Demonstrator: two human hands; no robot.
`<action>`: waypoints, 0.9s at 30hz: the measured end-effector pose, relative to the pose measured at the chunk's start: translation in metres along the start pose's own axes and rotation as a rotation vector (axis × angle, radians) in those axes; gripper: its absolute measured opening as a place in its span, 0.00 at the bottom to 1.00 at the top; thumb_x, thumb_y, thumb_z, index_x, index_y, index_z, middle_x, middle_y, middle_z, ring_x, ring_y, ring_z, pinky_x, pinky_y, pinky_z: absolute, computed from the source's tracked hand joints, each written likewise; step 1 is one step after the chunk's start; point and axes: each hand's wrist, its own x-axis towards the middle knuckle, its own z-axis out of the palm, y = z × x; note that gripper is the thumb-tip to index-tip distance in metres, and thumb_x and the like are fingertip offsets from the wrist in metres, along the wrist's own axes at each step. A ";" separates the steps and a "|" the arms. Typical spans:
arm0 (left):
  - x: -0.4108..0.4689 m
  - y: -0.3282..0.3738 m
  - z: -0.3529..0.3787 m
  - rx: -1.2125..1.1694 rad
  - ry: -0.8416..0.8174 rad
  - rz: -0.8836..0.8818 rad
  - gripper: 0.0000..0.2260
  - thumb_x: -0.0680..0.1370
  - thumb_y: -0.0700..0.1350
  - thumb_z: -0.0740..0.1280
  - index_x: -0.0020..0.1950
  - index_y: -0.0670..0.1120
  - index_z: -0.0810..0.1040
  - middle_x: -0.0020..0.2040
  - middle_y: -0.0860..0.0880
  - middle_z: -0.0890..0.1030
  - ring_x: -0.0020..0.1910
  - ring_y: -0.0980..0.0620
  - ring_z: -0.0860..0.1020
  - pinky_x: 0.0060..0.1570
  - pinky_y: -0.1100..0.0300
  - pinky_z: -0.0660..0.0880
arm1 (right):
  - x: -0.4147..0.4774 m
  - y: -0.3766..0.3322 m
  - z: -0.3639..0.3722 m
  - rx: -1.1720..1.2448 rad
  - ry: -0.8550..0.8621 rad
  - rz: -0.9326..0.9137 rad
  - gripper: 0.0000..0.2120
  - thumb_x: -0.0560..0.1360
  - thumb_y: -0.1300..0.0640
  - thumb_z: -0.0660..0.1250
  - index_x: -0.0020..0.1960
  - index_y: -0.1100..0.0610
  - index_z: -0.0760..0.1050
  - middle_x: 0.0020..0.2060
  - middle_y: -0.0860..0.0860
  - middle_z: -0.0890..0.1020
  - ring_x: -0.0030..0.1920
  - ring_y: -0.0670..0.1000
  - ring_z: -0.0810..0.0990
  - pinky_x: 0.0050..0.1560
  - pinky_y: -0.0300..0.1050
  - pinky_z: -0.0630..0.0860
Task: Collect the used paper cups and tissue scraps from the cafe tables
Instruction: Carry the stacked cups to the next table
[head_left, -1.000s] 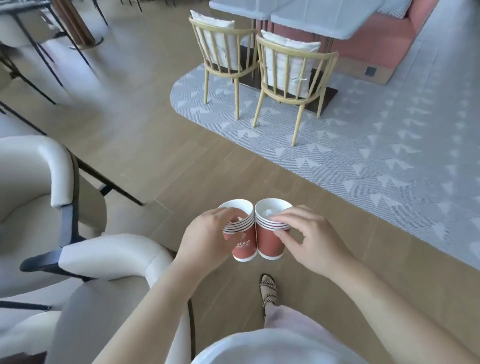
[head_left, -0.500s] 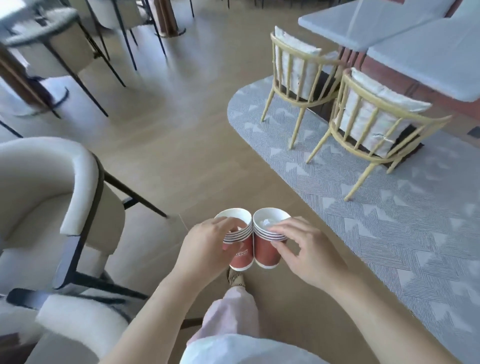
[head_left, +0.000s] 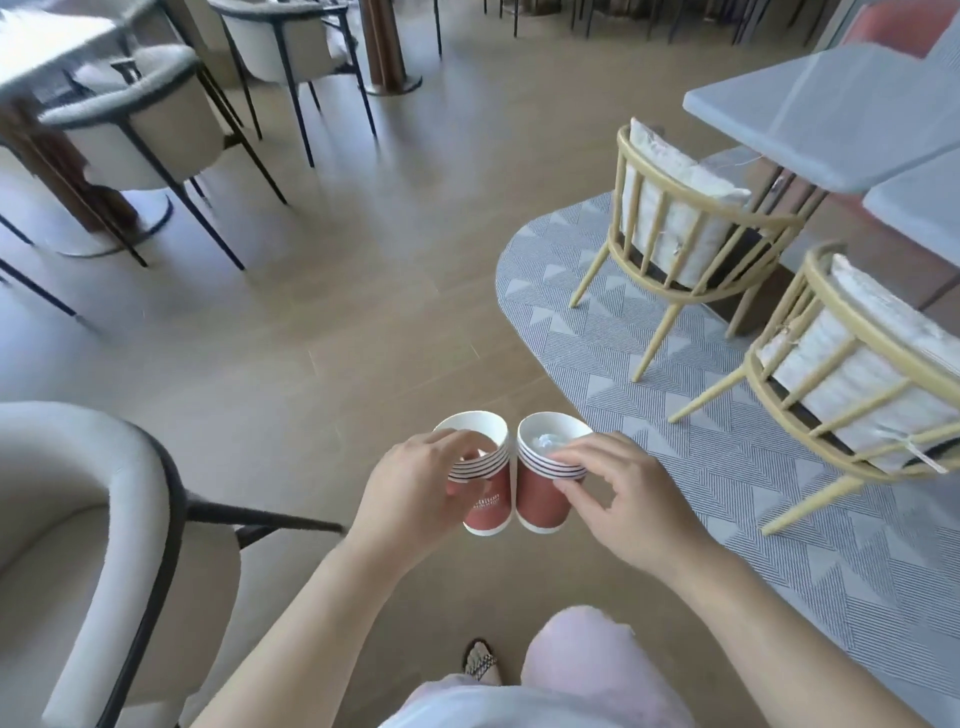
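Over the floor (head_left: 363, 338), left hand (head_left: 415, 488) grips the left cups (head_left: 485, 501), right hand (head_left: 618, 499) pinches the right cups (head_left: 540, 499); upright, touching, probably keeping tissue (head_left: 546, 441) in.

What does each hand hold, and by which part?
The left hand grips the left cup stack near its rim; the right hand the right cup stack, likewise.

The floor (head_left: 363, 322) is light brown wood. A grey rug (head_left: 727, 499) with little triangles lies on the right. A yellow wooden chair (head_left: 691, 228) with a white cushion stands on it, and a second yellow chair (head_left: 852, 374) stands nearer. Both sit by pale grey tables (head_left: 821, 109). A big white armchair (head_left: 67, 467) with a black frame is low on the left. Soft chairs with thin black legs (head_left: 150, 124) stand farther back.
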 end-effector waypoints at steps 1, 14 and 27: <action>0.021 -0.003 -0.001 0.003 -0.005 0.001 0.13 0.68 0.44 0.71 0.52 0.55 0.79 0.47 0.58 0.81 0.44 0.53 0.79 0.39 0.61 0.72 | 0.018 0.009 0.000 0.006 0.004 0.006 0.13 0.69 0.62 0.72 0.52 0.53 0.80 0.47 0.44 0.81 0.49 0.42 0.75 0.53 0.34 0.70; 0.372 0.008 0.007 0.041 -0.032 0.044 0.13 0.69 0.44 0.70 0.52 0.56 0.79 0.48 0.57 0.81 0.43 0.52 0.79 0.37 0.63 0.66 | 0.306 0.186 -0.047 -0.013 0.030 0.038 0.11 0.69 0.63 0.72 0.51 0.57 0.80 0.46 0.49 0.82 0.50 0.50 0.78 0.54 0.38 0.71; 0.664 -0.009 0.000 -0.002 -0.015 0.009 0.12 0.69 0.46 0.72 0.51 0.56 0.79 0.47 0.57 0.82 0.43 0.51 0.78 0.37 0.62 0.70 | 0.567 0.326 -0.074 0.010 -0.027 0.017 0.11 0.70 0.62 0.71 0.52 0.55 0.80 0.47 0.47 0.82 0.50 0.48 0.78 0.54 0.41 0.73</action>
